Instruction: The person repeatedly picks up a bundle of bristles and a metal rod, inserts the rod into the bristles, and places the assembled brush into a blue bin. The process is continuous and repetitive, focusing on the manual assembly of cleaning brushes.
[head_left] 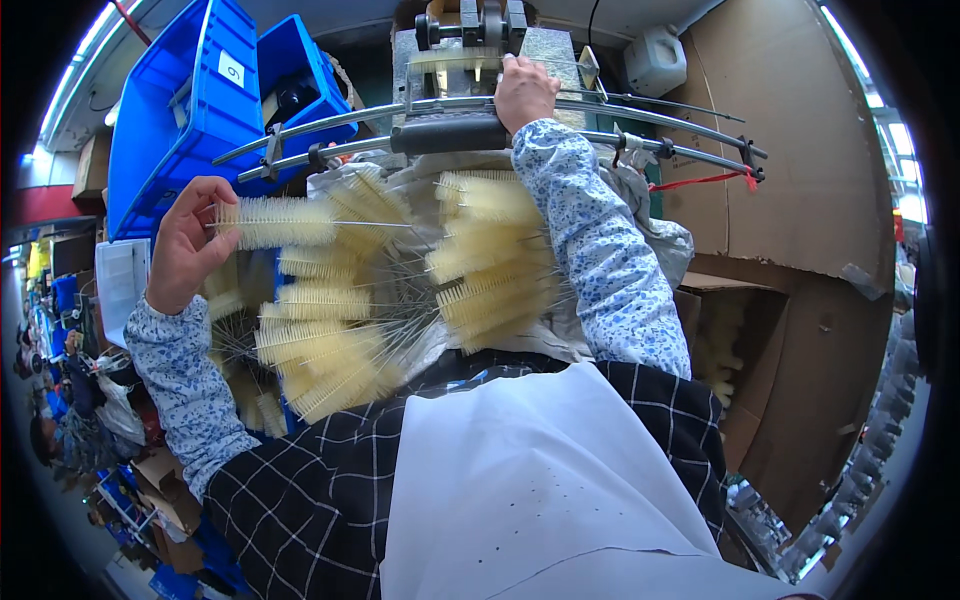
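My left hand [190, 245] pinches the bristled end of a pale yellow bottle brush [285, 222], its wire stem pointing right. At the far side my right hand [528, 92] is closed over the machine's metal plate; what its fingers hold is hidden. Against those fingers lies another brush [455, 61], level across the machine [490, 25]. Many more brushes [490, 250] are heaped in front of me on pale cloth, with a second stack of brushes [315, 340] to their left. Their wire stems cross in the middle.
Curved metal rails [350, 118] with a dark padded tube [450, 134] span the machine's near side. Blue bins [180, 120] stand at the far left. A white jug [656, 60] and large cardboard sheets [780, 130] are at the right, above an open carton [735, 330] holding brushes.
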